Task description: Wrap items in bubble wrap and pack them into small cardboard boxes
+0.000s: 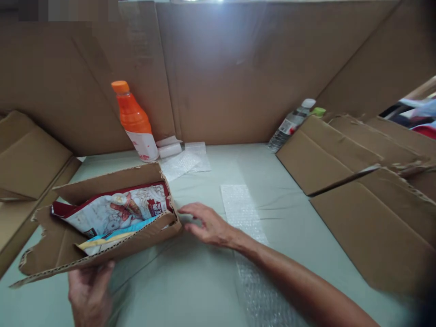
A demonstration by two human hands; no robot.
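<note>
An open-topped cardboard box (54,243) with torn edges is tilted at the left. Inside lie a white and dark-red food bag (119,211) and a blue and yellow packet (119,237). My left hand (90,290) grips the box at its near lower side; the fingers underneath are hidden. My right hand (207,227) is at the box's right end with fingers apart, holding nothing. Whether its fingertips touch the cardboard I cannot tell. A long strip of bubble wrap (240,204) lies flat on the table, passing under my right forearm.
An orange bottle (134,120) stands tilted at the back left, beside a white roll (169,150) and bubble-wrap pieces (199,156). A clear bottle (289,125) leans at the back right. Opened cardboard boxes (378,231) line the right; another box (34,154) stands left. Cardboard walls (231,81) close the back.
</note>
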